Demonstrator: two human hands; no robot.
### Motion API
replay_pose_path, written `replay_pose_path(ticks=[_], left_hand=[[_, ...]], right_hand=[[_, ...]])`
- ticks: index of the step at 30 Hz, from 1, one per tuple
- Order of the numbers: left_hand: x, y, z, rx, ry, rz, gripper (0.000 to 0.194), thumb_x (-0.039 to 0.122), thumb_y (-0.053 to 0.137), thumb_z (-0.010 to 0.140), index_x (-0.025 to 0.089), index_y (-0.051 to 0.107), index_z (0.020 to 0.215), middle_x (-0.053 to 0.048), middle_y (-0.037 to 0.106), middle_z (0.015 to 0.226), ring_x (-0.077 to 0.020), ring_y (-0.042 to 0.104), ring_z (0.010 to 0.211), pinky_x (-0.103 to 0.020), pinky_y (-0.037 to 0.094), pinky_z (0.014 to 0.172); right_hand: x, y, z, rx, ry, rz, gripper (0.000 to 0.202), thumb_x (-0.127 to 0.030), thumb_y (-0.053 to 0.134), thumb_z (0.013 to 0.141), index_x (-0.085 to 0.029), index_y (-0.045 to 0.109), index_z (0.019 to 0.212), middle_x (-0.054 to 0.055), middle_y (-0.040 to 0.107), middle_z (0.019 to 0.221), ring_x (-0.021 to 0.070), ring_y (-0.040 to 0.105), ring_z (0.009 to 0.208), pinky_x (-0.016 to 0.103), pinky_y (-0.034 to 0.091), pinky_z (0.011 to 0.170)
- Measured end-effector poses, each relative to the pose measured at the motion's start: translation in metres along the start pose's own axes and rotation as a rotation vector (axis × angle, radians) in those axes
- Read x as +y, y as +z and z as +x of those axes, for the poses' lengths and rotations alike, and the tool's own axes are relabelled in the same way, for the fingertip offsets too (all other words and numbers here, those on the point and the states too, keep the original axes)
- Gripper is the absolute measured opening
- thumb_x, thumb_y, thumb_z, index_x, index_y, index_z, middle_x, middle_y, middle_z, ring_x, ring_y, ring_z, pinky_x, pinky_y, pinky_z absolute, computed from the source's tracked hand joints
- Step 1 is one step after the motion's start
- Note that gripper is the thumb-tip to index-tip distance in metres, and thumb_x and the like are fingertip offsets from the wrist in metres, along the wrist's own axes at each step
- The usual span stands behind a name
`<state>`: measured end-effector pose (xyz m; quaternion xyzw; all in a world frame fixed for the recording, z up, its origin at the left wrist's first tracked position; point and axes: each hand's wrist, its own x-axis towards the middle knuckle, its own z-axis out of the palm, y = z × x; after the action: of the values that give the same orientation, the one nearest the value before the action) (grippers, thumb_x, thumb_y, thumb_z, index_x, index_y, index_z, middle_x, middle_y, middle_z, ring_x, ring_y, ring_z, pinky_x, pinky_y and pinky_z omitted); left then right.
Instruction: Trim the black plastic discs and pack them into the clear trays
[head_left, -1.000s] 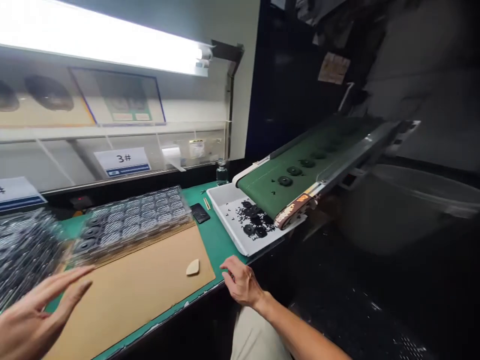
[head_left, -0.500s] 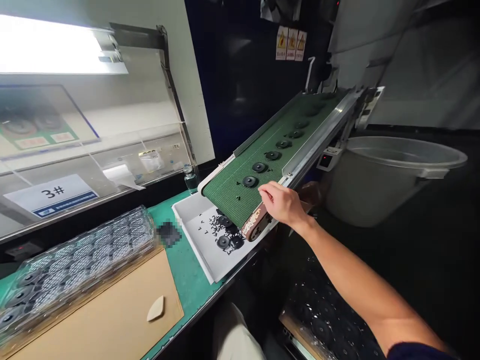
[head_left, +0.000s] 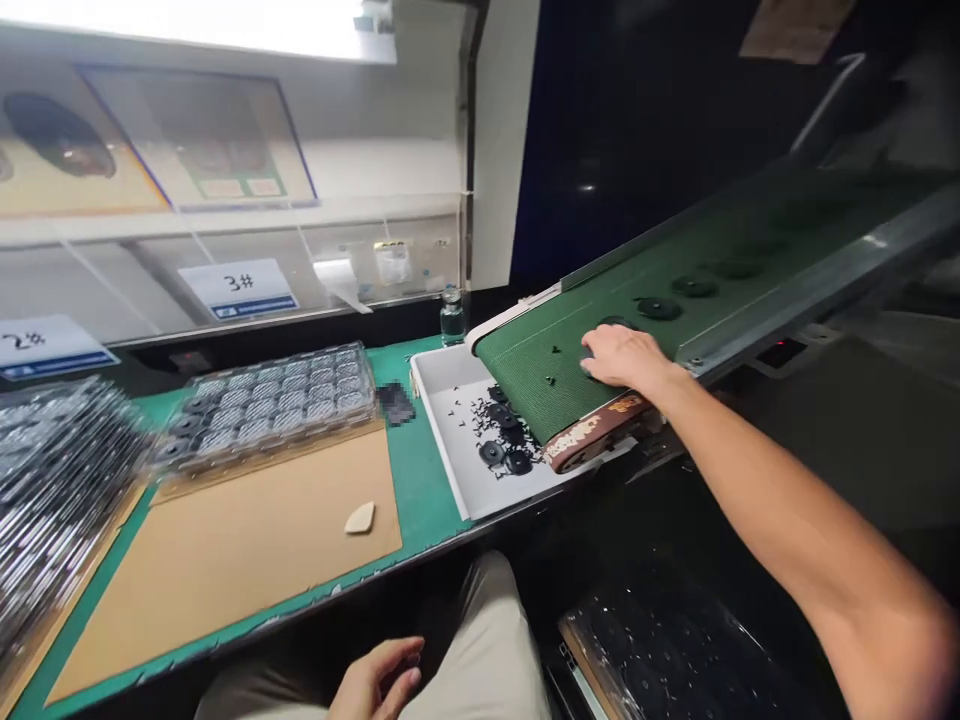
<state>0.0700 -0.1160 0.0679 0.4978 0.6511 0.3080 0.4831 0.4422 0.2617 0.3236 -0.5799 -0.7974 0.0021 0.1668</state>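
My right hand (head_left: 628,357) reaches over the lower end of the green conveyor belt (head_left: 525,370). Its fingers are closed around a black round part whose dark edge shows at the fingertips; the rest is hidden. Behind that hand, more black discs (head_left: 658,307) lie in a line up the belt. Low in the view, above my lap, my left hand (head_left: 381,682) is empty, thumb and forefinger apart. Under the belt's end, a white tray (head_left: 442,440) holds several black round parts (head_left: 492,453) and many small black scraps (head_left: 471,411).
Left of the tray are a clear compartment tray (head_left: 281,400) with a few dark parts, brown cardboard (head_left: 247,530) and a small beige piece (head_left: 360,518). Stacked clear trays (head_left: 67,490) stand farther left. A small glass bottle (head_left: 452,318) is behind the white tray. More black parts (head_left: 660,650) sit below right.
The view has swung left. My right hand has moved from the belt's side edge onto the belt and closed on a black round part. My left hand has come into view at the bottom.
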Motion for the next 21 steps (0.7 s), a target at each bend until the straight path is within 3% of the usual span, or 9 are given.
replay_pose_path(ticks=[2, 4, 6, 8, 10, 12, 14, 17, 21], left_hand=[[0.013, 0.000, -0.008, 0.049, -0.005, -0.028, 0.058, 0.074, 0.068, 0.080, 0.027, 0.085, 0.111, -0.012, 0.081, 0.118, -0.0326, 0.076, 0.113, -0.043, 0.060, 0.103], [0.028, 0.000, -0.015, 0.087, -0.020, -0.107, 0.057, 0.072, 0.070, 0.082, 0.025, 0.084, 0.112, -0.012, 0.081, 0.118, -0.0318, 0.075, 0.113, -0.043, 0.060, 0.102], [0.042, 0.000, -0.021, 0.103, -0.036, -0.244, 0.061, 0.072, 0.071, 0.083, 0.022, 0.082, 0.117, -0.013, 0.082, 0.113, -0.0296, 0.076, 0.107, -0.040, 0.062, 0.098], [0.052, -0.004, -0.030, 0.115, -0.032, -0.390, 0.062, 0.069, 0.072, 0.085, 0.019, 0.079, 0.123, -0.012, 0.082, 0.106, -0.0249, 0.076, 0.095, -0.037, 0.062, 0.092], [0.055, -0.013, -0.040, 0.149, -0.002, -0.496, 0.058, 0.063, 0.073, 0.088, 0.016, 0.078, 0.121, -0.010, 0.080, 0.095, -0.0197, 0.074, 0.082, -0.032, 0.062, 0.083], [0.049, -0.027, -0.053, 0.218, 0.035, -0.541, 0.046, 0.057, 0.073, 0.091, 0.014, 0.079, 0.108, -0.007, 0.077, 0.083, -0.0163, 0.070, 0.074, -0.027, 0.061, 0.074], [0.036, -0.043, -0.067, 0.308, 0.082, -0.514, 0.034, 0.047, 0.071, 0.095, 0.014, 0.078, 0.099, -0.004, 0.074, 0.079, -0.0149, 0.069, 0.071, -0.024, 0.060, 0.068], [0.010, -0.065, -0.088, 0.470, 0.312, -0.286, 0.014, 0.023, 0.065, 0.100, 0.017, 0.077, 0.104, -0.004, 0.075, 0.089, -0.0135, 0.072, 0.079, -0.022, 0.061, 0.072], [-0.022, -0.082, -0.106, 0.670, 0.717, 0.207, 0.041, -0.006, 0.059, 0.093, 0.015, 0.074, 0.125, -0.013, 0.074, 0.121, -0.0184, 0.073, 0.111, -0.027, 0.061, 0.097]], right_hand=[[-0.016, 0.003, -0.027, 0.018, 0.042, 0.093, 0.027, -0.015, 0.075, 0.084, -0.013, 0.073, 0.111, 0.020, 0.072, 0.110, 0.0392, 0.065, 0.108, 0.060, 0.047, 0.101], [-0.051, 0.024, -0.070, 0.034, 0.059, 0.288, 0.036, -0.026, 0.073, 0.089, -0.018, 0.069, 0.123, 0.016, 0.073, 0.109, 0.0350, 0.067, 0.102, 0.053, 0.052, 0.097], [-0.103, 0.061, -0.127, -0.034, 0.039, 0.467, 0.038, -0.032, 0.067, 0.093, -0.020, 0.066, 0.129, 0.011, 0.075, 0.105, 0.0269, 0.071, 0.088, 0.040, 0.060, 0.082], [-0.167, 0.109, -0.188, -0.154, -0.012, 0.627, 0.041, -0.033, 0.066, 0.094, -0.021, 0.066, 0.133, 0.008, 0.077, 0.110, 0.0224, 0.074, 0.089, 0.032, 0.063, 0.081], [-0.231, 0.155, -0.244, -0.259, -0.041, 0.761, 0.043, -0.032, 0.065, 0.092, -0.019, 0.067, 0.133, 0.007, 0.078, 0.110, 0.0210, 0.076, 0.089, 0.029, 0.064, 0.081], [-0.282, 0.187, -0.286, -0.339, 0.056, 1.044, 0.047, -0.034, 0.066, 0.093, -0.015, 0.067, 0.136, 0.010, 0.078, 0.111, 0.0226, 0.076, 0.088, 0.031, 0.065, 0.080], [-0.315, 0.201, -0.310, -0.359, 0.079, 1.159, 0.048, -0.035, 0.066, 0.097, -0.014, 0.066, 0.139, 0.012, 0.078, 0.112, 0.0231, 0.076, 0.087, 0.032, 0.065, 0.078], [-0.332, 0.198, -0.319, -0.297, -0.163, 1.138, 0.030, -0.027, 0.059, 0.105, -0.019, 0.072, 0.131, 0.011, 0.075, 0.115, 0.0225, 0.074, 0.098, 0.033, 0.063, 0.087], [-0.332, 0.182, -0.305, -0.134, -0.591, 0.957, 0.037, -0.008, 0.056, 0.103, -0.021, 0.070, 0.134, 0.015, 0.068, 0.128, 0.0226, 0.068, 0.112, 0.035, 0.061, 0.093]])
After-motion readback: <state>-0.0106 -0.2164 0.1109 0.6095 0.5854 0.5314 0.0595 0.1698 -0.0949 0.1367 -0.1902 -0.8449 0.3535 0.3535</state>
